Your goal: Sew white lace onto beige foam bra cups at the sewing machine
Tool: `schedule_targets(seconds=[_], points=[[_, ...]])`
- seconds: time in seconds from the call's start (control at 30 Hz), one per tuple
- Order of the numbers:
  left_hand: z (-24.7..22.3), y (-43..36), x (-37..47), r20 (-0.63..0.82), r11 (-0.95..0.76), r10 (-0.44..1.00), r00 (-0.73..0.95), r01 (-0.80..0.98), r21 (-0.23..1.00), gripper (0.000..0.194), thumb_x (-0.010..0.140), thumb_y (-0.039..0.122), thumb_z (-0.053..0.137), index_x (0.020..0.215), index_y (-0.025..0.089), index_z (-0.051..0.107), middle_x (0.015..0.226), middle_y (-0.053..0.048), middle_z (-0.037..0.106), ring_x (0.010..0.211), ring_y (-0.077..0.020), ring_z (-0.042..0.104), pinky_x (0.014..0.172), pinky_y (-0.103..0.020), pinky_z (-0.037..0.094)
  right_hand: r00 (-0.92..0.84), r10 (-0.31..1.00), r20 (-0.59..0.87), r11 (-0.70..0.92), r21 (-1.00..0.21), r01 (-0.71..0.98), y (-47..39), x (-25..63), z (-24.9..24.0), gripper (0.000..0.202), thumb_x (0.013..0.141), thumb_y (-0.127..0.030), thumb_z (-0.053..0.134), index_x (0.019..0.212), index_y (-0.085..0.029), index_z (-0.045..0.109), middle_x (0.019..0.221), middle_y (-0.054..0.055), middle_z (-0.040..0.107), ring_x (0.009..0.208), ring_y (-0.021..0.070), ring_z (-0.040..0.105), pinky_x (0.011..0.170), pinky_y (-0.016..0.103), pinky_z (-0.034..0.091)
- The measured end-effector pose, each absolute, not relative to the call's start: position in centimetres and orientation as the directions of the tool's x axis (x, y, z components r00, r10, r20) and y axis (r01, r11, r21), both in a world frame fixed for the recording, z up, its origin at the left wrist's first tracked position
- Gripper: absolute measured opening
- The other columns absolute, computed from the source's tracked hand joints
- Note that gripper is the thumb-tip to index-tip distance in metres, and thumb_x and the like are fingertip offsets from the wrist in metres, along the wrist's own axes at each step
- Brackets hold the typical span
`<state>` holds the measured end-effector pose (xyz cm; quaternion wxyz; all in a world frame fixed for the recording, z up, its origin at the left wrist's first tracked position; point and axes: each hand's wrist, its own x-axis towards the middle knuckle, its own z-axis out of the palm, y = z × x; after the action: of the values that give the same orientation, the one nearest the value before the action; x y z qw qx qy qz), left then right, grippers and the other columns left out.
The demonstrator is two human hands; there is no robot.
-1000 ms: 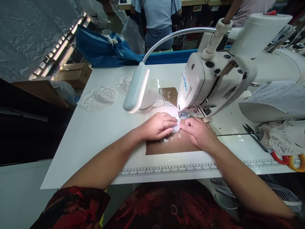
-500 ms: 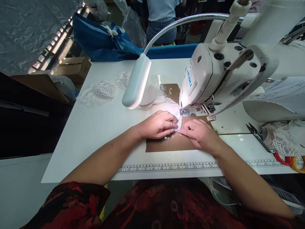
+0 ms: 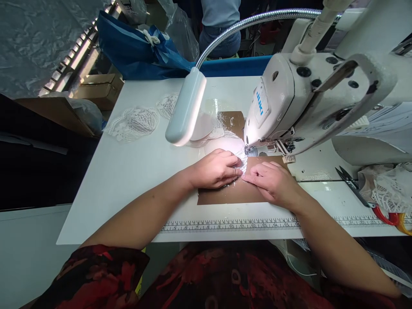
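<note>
White lace (image 3: 243, 162) lies under the needle end of a white sewing machine (image 3: 270, 103), joined to or lying on a smooth pale pink cup-shaped piece (image 3: 220, 143). My left hand (image 3: 219, 169) is closed, with curled fingers holding the lace's left side and near edge. From the right, my right hand (image 3: 273, 182) pinches the lace's near corner with thumb and forefinger, its other fingers folded. Both hands rest over a brown sheet (image 3: 222, 197) on the table. Part of the lace is hidden beneath my fingers and the machine head.
A lamp (image 3: 186, 107) on a bendy metal neck hangs left of the machine. Lace pieces (image 3: 135, 124) lie at the table's left. Scissors (image 3: 357, 189) and more lace (image 3: 392, 189) are at the right. A ruler strip (image 3: 231, 225) runs along the front edge. A person (image 3: 220, 25) sits beyond.
The view has shifted slightly, so the machine appears a little farther right. Both hands keep nearly the same hold, with the left fingertips slightly closer to the right ones.
</note>
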<state>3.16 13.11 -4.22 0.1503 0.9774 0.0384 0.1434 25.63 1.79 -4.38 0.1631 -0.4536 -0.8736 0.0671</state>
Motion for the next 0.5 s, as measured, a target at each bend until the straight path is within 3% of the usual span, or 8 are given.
schedule_targets(seconds=[0.2,0.5], points=[[-4.36,12.86,3.25,0.256,-0.954,0.128,0.958,0.048,0.296,0.028,0.098,0.03,0.046,0.11,0.023,0.07,0.108,-0.012,0.066,0.092,-0.0212,0.06,0.08,-0.037,0.042,-0.45,0.844,0.291,0.527,-0.297,0.797,1.82,25.82,-4.69,0.039,0.081,-0.003,0.045,0.103,-0.022,0.071,0.085,0.003,0.066,0.076,0.0155,0.053,0.067,0.029,0.037],[-4.03,12.93,3.38,0.301,-0.948,0.137,0.944,0.037,0.315,0.028,0.097,0.03,0.048,0.11,0.019,0.07,0.119,-0.013,0.065,0.099,-0.0236,0.059,0.085,-0.039,0.047,-0.5,0.831,0.243,0.542,-0.156,0.826,1.59,25.0,-4.55,0.032,0.084,-0.004,0.05,0.104,-0.02,0.069,0.089,0.005,0.066,0.08,0.0184,0.048,0.067,0.03,0.032]])
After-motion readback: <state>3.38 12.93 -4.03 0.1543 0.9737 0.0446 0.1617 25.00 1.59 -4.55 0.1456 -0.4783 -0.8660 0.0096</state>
